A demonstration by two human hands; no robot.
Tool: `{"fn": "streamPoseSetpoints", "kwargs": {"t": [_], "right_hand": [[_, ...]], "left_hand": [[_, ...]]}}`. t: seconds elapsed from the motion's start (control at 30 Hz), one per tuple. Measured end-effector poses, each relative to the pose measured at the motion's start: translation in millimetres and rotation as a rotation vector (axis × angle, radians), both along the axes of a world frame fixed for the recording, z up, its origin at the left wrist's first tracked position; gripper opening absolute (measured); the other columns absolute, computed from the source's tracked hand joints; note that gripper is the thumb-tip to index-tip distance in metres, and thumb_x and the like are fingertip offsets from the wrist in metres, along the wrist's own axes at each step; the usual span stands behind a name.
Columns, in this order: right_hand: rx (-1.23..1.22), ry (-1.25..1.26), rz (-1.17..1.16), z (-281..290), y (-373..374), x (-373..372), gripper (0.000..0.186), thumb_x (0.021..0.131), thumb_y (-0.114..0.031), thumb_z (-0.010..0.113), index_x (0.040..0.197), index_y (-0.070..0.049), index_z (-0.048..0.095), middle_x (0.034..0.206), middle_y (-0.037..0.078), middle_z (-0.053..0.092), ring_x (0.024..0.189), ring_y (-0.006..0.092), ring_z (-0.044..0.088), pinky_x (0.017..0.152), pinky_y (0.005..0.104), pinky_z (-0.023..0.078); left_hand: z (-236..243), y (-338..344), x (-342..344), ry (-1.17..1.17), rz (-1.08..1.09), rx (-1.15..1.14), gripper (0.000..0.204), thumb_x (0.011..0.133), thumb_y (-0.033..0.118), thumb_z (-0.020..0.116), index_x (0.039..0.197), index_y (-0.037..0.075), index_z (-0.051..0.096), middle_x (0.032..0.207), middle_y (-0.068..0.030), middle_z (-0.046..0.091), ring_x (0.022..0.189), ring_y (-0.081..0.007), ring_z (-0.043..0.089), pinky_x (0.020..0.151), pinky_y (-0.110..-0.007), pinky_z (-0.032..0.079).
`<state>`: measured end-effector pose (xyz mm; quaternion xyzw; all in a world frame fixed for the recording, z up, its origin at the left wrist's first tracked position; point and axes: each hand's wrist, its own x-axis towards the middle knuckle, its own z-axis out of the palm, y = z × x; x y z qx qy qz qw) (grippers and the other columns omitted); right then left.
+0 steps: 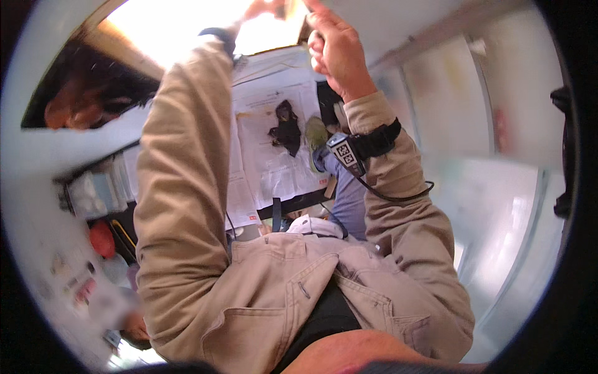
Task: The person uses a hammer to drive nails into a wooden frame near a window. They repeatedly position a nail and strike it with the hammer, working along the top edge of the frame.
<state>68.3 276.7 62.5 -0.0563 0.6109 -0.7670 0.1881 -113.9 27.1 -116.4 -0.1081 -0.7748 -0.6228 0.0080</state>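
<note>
Both my arms, in tan sleeves, reach up to a bright, wood-edged opening (205,31) at the top. My left hand (261,9) is washed out by the glare there, its fingers hard to make out; a dark band (218,38) circles that wrist. My right hand (339,53) is beside the opening's right wooden edge (298,25). Its lower fingers are curled and its index finger reaches the picture's upper rim, where anything pinched is cut off. A small grey device (346,156) with a strap and cable sits on my right forearm.
Below my arms lie printed white sheets (255,168) with a crumpled black piece (288,131) on them. A green shoe (316,137) and a blue trouser leg (349,196) show beside them. Pale panels (498,212) line the right. A dark picture (87,93) is at left, above packages (99,193).
</note>
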Motion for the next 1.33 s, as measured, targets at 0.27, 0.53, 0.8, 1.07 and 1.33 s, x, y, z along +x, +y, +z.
{"fn": "streamPoseSetpoints", "kwargs": {"t": [0.27,0.53,0.8,1.07,1.33], "right_hand": [[0.267,-0.148,-0.056,-30.7,231.5,132.7,0.046,0.101,-0.021,0.055,0.146,-0.012,0.049,0.061,-0.012,0.032,0.048,-0.0006,0.028,0.041,0.0192,0.023],[0.427,-0.814,-0.857,-179.2,373.5,324.8,0.039,0.091,-0.018,0.064,0.126,-0.001,0.061,0.061,-0.006,0.037,0.047,0.0060,0.028,0.040,0.0258,0.020],[0.133,-1.090,-1.104,-268.9,409.2,496.1,0.016,0.094,-0.024,0.059,0.092,-0.011,0.067,0.054,-0.003,0.039,0.040,0.0116,0.031,0.037,0.0291,0.023],[0.292,-1.341,-1.359,-344.3,474.1,690.3,0.013,0.094,-0.019,0.054,0.087,-0.009,0.059,0.054,0.002,0.034,0.042,0.0160,0.024,0.038,0.0344,0.021],[0.162,-1.242,-1.425,-299.7,459.0,734.8,0.022,0.091,-0.023,0.058,0.076,-0.009,0.050,0.052,0.002,0.035,0.037,0.0182,0.030,0.035,0.0364,0.025]], "left_hand": [[18.7,-25.2,7.4,0.078,-0.065,-0.252,0.037,0.096,0.035,0.066,0.122,0.009,0.065,0.112,-0.0047,0.070,0.085,-0.0139,0.070,0.066,-0.026,0.056],[35.9,-15.5,20.4,0.154,0.081,-0.441,0.057,0.089,0.041,0.075,0.130,0.005,0.059,0.119,-0.0119,0.069,0.092,-0.0201,0.072,0.071,-0.030,0.061],[25.5,-54.0,-19.9,-0.144,0.032,-0.328,0.047,0.097,0.038,0.064,0.130,0.005,0.059,0.133,-0.0087,0.063,0.110,-0.0272,0.065,0.091,-0.047,0.053],[47.0,-22.0,12.2,0.111,0.142,-0.419,0.057,0.096,0.045,0.063,0.125,-0.005,0.060,0.121,-0.0199,0.067,0.109,-0.0324,0.067,0.093,-0.048,0.057],[83.5,-9.3,76.7,0.115,0.279,-0.348,0.055,0.093,0.042,0.068,0.117,-0.007,0.062,0.114,-0.0223,0.068,0.104,-0.0302,0.069,0.089,-0.044,0.060]]}}
